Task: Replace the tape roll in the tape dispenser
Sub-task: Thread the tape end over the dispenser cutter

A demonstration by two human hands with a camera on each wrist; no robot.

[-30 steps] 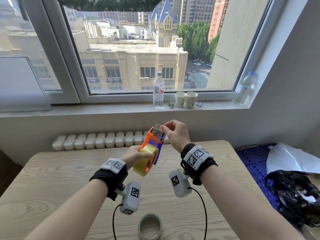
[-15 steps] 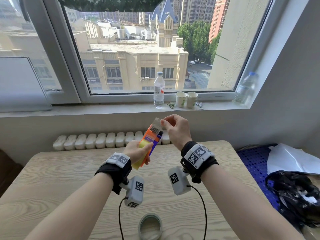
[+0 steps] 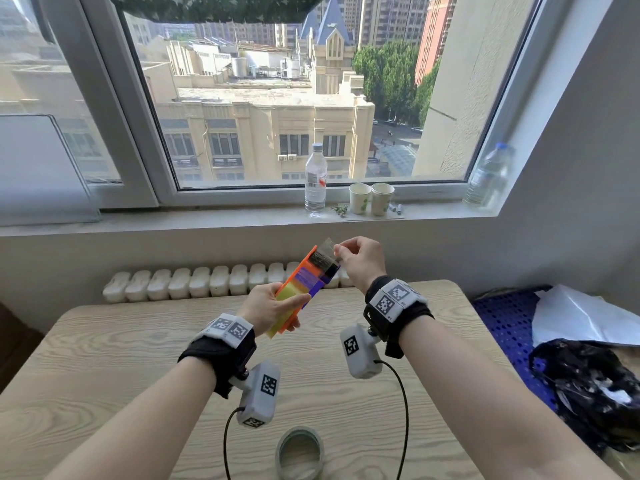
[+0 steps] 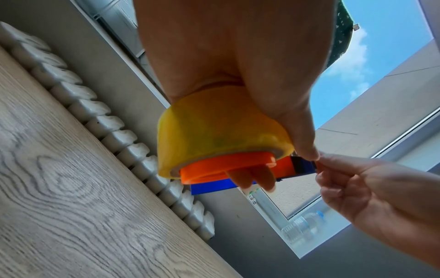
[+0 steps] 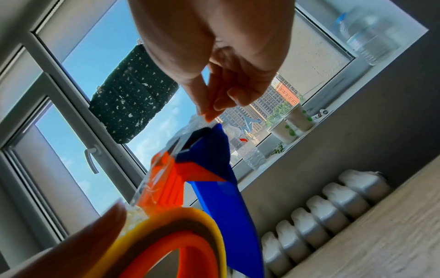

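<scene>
An orange and blue tape dispenser [image 3: 304,282] is held up above the table, its cutter end pointing toward the window. A yellow tape roll [image 4: 214,131] sits on its orange hub [image 4: 221,165]. My left hand [image 3: 266,308] grips the roll and the dispenser's rear, fingers through the hub. My right hand [image 3: 358,258] pinches the clear tape end [image 3: 327,245] at the cutter end. In the right wrist view the thumb and finger pinch the clear strip [image 5: 190,124] just above the blue nose [image 5: 214,148].
A nearly spent tape roll [image 3: 300,452] lies on the wooden table [image 3: 104,358] at the near edge. A radiator [image 3: 207,284] runs behind the table. Bottles [image 3: 316,180] and paper cups [image 3: 371,199] stand on the sill. A black bag [image 3: 588,386] lies at right.
The dispenser has tilted so its top faces me and risen slightly. My right hand has drawn the clear tape end out past the cutter end.
</scene>
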